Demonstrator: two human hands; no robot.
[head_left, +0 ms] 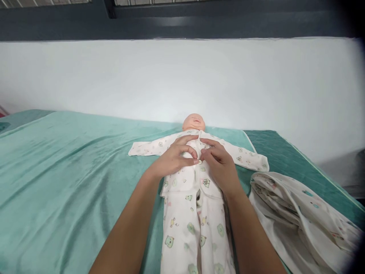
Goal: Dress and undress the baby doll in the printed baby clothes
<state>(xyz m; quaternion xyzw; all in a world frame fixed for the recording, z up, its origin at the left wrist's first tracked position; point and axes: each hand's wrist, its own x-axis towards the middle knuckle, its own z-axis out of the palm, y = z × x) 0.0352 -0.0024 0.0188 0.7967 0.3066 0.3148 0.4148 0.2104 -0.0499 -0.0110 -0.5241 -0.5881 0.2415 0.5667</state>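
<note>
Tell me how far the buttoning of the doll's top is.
Done: the plastic baby doll, on the green towel, wears the white bear-print cotton top and trousers. In hand: left hand and right hand pinch the top's front at a small round button. Left: this button; any lower ones I cannot see.

I see all this through a single camera worn on my head, which looks forward and down along my own forearms onto the bed [57, 171]. My left hand [173, 158] and right hand [219, 163] sit close in the middle of the frame, on the printed suit [194, 224] of the doll [194, 122]. The view faces the white wall [182, 76] past the bed's far edge, the doll lies lengthwise away from me with its head farthest off, and the right-hand corners darken at the rim.
</note>
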